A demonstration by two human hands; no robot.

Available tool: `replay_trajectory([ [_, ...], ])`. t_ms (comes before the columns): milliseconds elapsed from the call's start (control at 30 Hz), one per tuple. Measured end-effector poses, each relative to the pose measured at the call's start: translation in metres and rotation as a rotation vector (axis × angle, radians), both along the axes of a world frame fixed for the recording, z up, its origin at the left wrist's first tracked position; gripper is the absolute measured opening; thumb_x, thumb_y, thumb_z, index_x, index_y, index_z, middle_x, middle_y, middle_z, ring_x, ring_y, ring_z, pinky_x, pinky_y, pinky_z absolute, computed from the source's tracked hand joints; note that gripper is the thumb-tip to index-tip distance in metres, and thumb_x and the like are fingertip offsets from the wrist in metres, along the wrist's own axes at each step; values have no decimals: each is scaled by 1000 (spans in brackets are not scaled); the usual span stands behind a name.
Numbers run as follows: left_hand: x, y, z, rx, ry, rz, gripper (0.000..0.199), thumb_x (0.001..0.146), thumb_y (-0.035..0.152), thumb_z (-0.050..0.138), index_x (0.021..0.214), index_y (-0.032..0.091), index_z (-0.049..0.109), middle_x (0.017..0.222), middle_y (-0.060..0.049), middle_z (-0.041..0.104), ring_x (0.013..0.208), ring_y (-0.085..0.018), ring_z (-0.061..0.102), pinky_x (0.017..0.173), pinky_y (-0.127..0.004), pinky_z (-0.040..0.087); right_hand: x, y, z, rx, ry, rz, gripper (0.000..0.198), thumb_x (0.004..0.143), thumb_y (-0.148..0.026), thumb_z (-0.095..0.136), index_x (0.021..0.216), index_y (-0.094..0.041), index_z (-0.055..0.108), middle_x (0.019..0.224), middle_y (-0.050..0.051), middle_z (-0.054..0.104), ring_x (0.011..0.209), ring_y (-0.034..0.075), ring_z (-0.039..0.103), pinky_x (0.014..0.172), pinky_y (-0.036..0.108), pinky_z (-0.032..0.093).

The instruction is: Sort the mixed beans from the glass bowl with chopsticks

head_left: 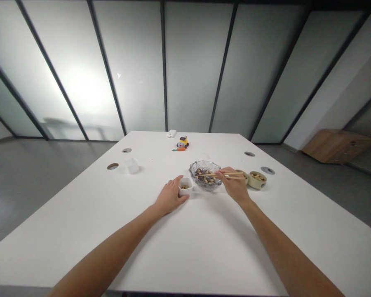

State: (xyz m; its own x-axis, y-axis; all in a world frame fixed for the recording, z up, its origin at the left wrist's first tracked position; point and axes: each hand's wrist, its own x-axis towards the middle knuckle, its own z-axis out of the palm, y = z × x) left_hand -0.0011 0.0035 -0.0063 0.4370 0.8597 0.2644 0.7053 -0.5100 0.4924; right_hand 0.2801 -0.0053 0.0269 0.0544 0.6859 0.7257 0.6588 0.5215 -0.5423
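Observation:
My left hand (170,195) curls round the left side of a small white cup (186,190), thumb at its front and fingers behind. A few small brownish pieces (184,187) lie in the cup. My right hand (233,183) grips a pair of wooden chopsticks (210,175), which point left over a clear faceted glass bowl (217,184). Dark and pale nuts or seeds (205,177) fill the bowl; whether the tips pinch one cannot be made out. Behind my right hand a round beige bowl (244,176) is partly hidden.
Another beige bowl (257,181) with pale nuts stands to the right. Left on the white table (154,255) sits a translucent container (131,166). Farther back are a yellow toy vehicle (183,142), a toy carrot (179,149) and a white box (171,133). Round holes (113,166) pierce the tabletop.

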Motion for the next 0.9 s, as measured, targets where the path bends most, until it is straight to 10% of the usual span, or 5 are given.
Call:
replay_trajectory([
  [900, 0, -1, 1, 1, -14, -8, 73, 87, 38, 71, 151, 20, 41, 140, -15, 61, 127, -34, 60, 108, -49, 48, -8, 1, -6, -13, 77, 79, 41, 93, -60, 63, 80, -22, 74, 84, 8, 75, 78, 23, 70, 74, 39, 59],
])
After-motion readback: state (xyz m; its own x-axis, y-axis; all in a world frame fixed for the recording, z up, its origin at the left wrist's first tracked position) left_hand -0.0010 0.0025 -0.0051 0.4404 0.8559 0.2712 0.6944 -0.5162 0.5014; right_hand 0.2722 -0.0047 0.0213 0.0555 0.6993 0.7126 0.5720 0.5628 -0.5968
